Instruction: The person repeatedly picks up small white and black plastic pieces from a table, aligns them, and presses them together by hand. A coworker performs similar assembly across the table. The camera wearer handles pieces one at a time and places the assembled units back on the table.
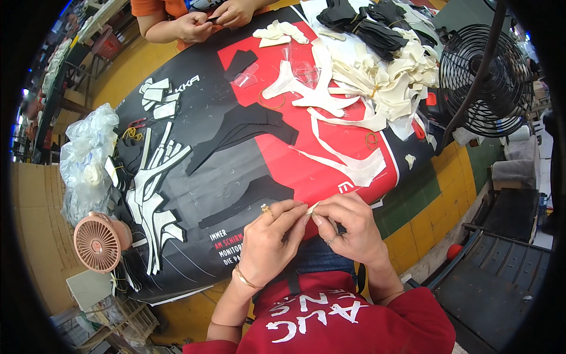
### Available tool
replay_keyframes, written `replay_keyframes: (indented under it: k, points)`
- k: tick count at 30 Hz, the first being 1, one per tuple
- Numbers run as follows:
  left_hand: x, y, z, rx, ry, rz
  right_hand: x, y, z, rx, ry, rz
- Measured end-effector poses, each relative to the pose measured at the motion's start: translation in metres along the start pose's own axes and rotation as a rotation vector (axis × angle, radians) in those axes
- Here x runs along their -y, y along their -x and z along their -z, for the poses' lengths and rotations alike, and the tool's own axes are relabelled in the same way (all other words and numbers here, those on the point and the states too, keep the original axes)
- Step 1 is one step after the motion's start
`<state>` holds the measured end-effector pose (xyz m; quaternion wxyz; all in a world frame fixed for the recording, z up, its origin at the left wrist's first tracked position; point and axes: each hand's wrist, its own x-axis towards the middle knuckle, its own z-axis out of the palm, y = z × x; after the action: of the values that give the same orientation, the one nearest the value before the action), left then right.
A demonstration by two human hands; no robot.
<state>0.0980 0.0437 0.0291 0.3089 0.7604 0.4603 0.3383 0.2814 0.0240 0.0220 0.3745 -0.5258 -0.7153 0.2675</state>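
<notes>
At the table's near edge, my left hand and my right hand meet fingertip to fingertip. Both pinch a small cream-coloured strip, mostly hidden by the fingers, so its full shape cannot be made out. Just beyond my left hand lies a black cut fabric piece. More black cut pieces overlap farther up the table. To the right, a white cut piece with long thin arms rests on the red part of the table cover.
White-and-black cut pieces pile up at left beside a pink fan and plastic bags. Cream pieces and black bundles heap at far right, near a black fan. Another person's hands work across the table.
</notes>
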Motion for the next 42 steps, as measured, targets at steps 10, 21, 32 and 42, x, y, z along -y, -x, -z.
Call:
replay_keyframes:
  k: [10,21,32,42]
  points:
    - [-0.001,-0.003,0.004,0.08,0.004,-0.001,-0.001,0.0,-0.001,0.003,0.093,0.081]
    - [0.019,0.005,0.013,0.043,0.888,0.471,-0.015,0.008,0.006,0.018,-0.787,-0.204]
    - [0.019,0.014,0.019,0.113,0.965,0.337,-0.004,-0.002,-0.016,0.09,-0.662,-0.26]
    - [0.042,0.03,0.035,0.041,1.23,0.313,0.002,-0.006,-0.018,-0.013,-1.089,-0.275]
